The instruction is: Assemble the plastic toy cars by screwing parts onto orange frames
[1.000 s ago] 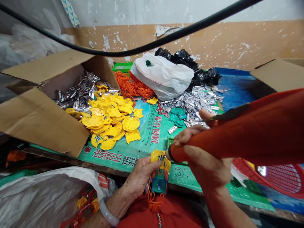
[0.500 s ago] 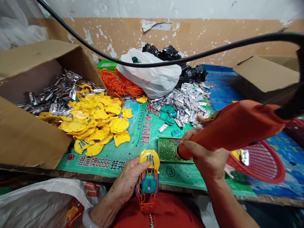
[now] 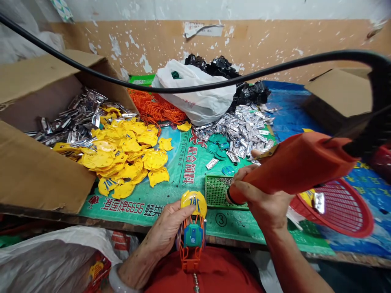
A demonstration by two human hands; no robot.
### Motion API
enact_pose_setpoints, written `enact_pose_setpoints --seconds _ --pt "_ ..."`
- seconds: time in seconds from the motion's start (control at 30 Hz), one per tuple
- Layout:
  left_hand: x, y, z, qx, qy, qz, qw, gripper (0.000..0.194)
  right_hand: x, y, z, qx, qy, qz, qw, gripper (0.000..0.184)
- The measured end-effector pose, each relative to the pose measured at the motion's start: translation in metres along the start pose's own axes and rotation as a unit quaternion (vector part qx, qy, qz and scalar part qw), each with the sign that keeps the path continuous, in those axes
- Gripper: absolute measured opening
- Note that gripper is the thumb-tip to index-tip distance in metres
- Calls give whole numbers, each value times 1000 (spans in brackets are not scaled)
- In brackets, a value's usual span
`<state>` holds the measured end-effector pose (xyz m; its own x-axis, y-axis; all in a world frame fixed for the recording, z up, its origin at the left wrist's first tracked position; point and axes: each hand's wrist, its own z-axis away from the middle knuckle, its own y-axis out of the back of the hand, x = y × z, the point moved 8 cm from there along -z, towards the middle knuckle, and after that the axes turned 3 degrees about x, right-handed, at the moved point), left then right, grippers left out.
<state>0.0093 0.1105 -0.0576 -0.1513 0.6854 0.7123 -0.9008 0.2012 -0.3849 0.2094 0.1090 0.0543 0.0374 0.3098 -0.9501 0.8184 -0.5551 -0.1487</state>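
Note:
My left hand (image 3: 167, 228) is closed round a toy car (image 3: 192, 238) close to my body. The toy has a yellow plastic cover (image 3: 195, 200) with blue markings, an orange frame and a green middle piece; my thumb presses on the cover. My right hand (image 3: 264, 199) is wrapped round a red-orange power screwdriver (image 3: 293, 162), which slants down to the left. Its lower end is over the green perforated tray (image 3: 214, 199), where small screws (image 3: 225, 181) lie in a heap. My hand hides the tool's tip.
Yellow covers (image 3: 122, 150) and shiny metal-look parts spill from a cardboard box (image 3: 42, 171). Behind lie orange frames (image 3: 159, 106), a white bag (image 3: 195, 97), black parts (image 3: 250, 92) and silver parts (image 3: 241, 126). A red basket (image 3: 351, 207) stands right. A black cable (image 3: 183, 88) crosses overhead.
The whole view has shifted slightly. The black cable hangs a little differently and the screwdriver's rear end sits slightly further left. Both hands keep their hold.

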Motion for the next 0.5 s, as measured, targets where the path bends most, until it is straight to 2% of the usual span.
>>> enact_pose_setpoints --seconds 0.27,0.5 --pt "1 -2 0 5 12 24 1000 34 -4 -3 0 -16 16 -16 1000 23" --pt "0 -2 -1 -3 12 28 1000 28 -7 -4 1 -1 11 -5 1000 24"
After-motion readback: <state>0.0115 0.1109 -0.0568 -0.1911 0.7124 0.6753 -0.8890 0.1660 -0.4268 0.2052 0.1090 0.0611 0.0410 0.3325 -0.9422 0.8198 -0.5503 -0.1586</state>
